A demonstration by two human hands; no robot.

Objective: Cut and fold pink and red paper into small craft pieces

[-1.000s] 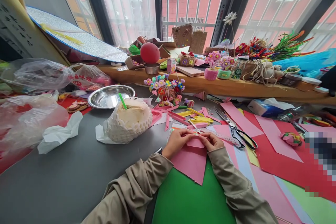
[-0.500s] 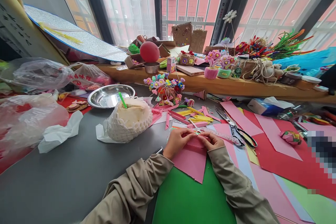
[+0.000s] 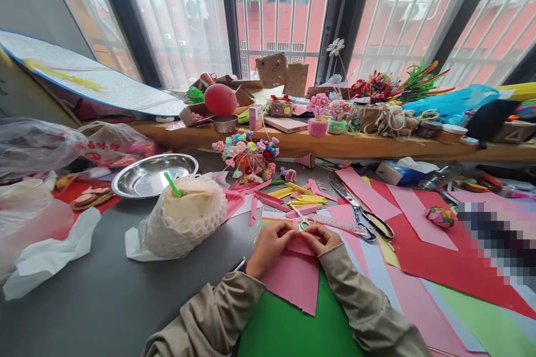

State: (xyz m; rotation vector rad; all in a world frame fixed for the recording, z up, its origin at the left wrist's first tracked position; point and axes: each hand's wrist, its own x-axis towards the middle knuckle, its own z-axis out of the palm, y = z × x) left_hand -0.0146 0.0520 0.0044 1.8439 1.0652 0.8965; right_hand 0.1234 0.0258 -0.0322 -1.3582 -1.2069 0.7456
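Observation:
My left hand point(image 3: 270, 245) and my right hand point(image 3: 321, 239) meet with bent fingers on the top part of a piece of pink paper point(image 3: 293, 281). Each hand pinches it between thumb and fingertips. The paper's upper part looks raised or folded, though the fingers hide much of it. Its lower part hangs toward me over a green sheet point(image 3: 299, 326). Small scissors point(image 3: 305, 222) with light handles lie just beyond the fingertips. A clear ruler-like strip point(image 3: 341, 224) with a pink pattern lies right of them.
Large black-handled scissors point(image 3: 364, 220) lie to the right near red paper point(image 3: 435, 254). Folded yellow strips point(image 3: 307, 201) are scattered beyond the hands. At left stand a netted coconut point(image 3: 184, 223) with a green straw and a steel plate point(image 3: 121, 183). Pipe-cleaner flowers point(image 3: 247, 150) stand before the wooden sill point(image 3: 180, 136).
The view has tilted up and turned slightly right, so things sit further left and the near ones lower. Both hands keep their pinch on the pink paper, with only slight finger movement.

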